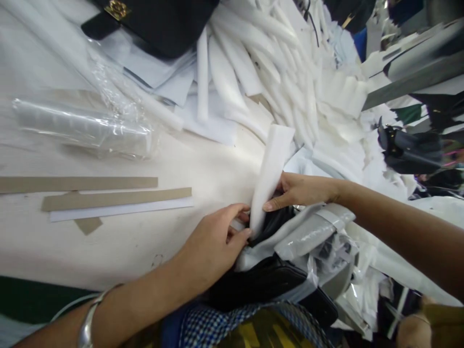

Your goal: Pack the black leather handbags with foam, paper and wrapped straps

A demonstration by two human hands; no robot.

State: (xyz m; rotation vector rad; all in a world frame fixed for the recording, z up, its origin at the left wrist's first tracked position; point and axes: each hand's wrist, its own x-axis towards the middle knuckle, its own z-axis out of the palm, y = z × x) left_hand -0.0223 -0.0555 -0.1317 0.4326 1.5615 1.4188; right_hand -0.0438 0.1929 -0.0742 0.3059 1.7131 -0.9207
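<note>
A rolled white foam sheet (270, 174) stands tilted between my hands, its lower end going into a black bag (270, 278) that lies at the table's near edge. My left hand (213, 241) pinches the foam's lower end at the bag's opening, fingers closed. My right hand (295, 191) grips the foam's side from the right, thumb pressed against it. Clear plastic wrapping and grey paper (315, 232) lie over the bag. A metal bangle (89, 321) sits on my left wrist.
A heap of white foam strips (282, 72) fills the far side. A clear plastic roll (83, 128) and cardboard strips (116, 198) lie at left on the white table (145, 251). Another black bag (155, 24) sits at the top. Black items (409, 150) rest at right.
</note>
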